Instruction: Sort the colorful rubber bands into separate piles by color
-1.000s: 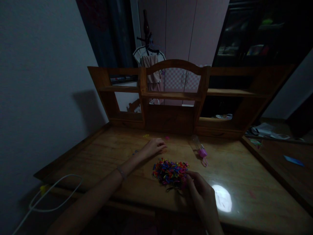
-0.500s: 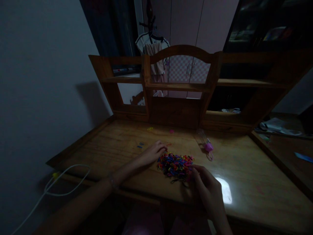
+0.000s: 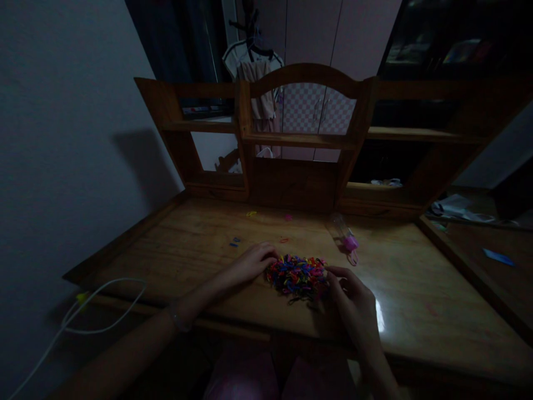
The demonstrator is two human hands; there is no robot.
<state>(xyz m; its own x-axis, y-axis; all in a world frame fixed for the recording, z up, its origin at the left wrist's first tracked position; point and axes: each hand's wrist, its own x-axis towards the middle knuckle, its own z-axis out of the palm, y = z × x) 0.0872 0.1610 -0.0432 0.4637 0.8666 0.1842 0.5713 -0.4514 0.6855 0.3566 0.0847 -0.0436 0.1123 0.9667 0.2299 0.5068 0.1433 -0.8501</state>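
Observation:
A heap of small multicoloured elastic hair ties (image 3: 296, 276) lies on the wooden desk between my two hands. My left hand (image 3: 259, 259) is at the heap's left edge, fingers bent and drawn together near the thumb. What its fingertips hold, if anything, is too small to make out. At the right edge, my right hand (image 3: 352, 294) has thumb and forefinger pinched on hair ties of the heap. Apart from the heap lie a yellow hair tie (image 3: 251, 214), a pink one (image 3: 288, 217), an orange one (image 3: 283, 240) and blue ones (image 3: 235, 241).
A clear container with a pink cap and loop (image 3: 350, 243) lies right of the heap, farther back. A wooden shelf unit (image 3: 297, 141) stands along the desk's back edge. A white cable (image 3: 102, 286) loops by the left front corner. A blue card (image 3: 498, 256) lies far right.
My left hand has come from beside the orange hair tie down to the heap's left edge. My right hand stays at the heap's right edge. The view has shifted slightly.

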